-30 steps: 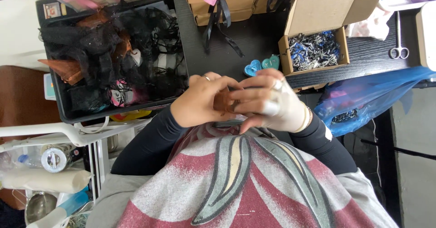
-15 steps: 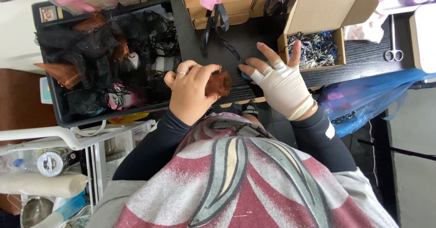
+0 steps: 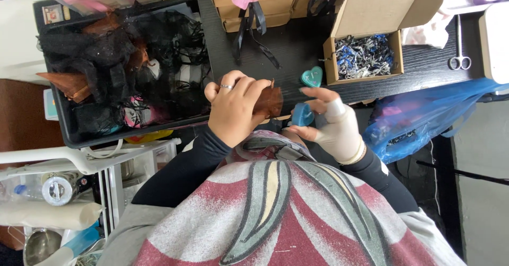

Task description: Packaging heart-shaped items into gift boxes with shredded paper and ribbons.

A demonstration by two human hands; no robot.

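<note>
Pinching a brown mesh pouch, left hand's grip is closed; beside the pouch, right hand's grip pinches a blue heart.

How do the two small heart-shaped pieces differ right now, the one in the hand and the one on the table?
The blue heart is pinched in the fingers of the right hand, off the table; the teal heart lies loose on the black table, untouched. The blue heart is plain blue and partly hidden by the fingers; the teal heart is greener, fully visible, with small marks on top. Both are small heart-shaped pieces of similar size.
</note>
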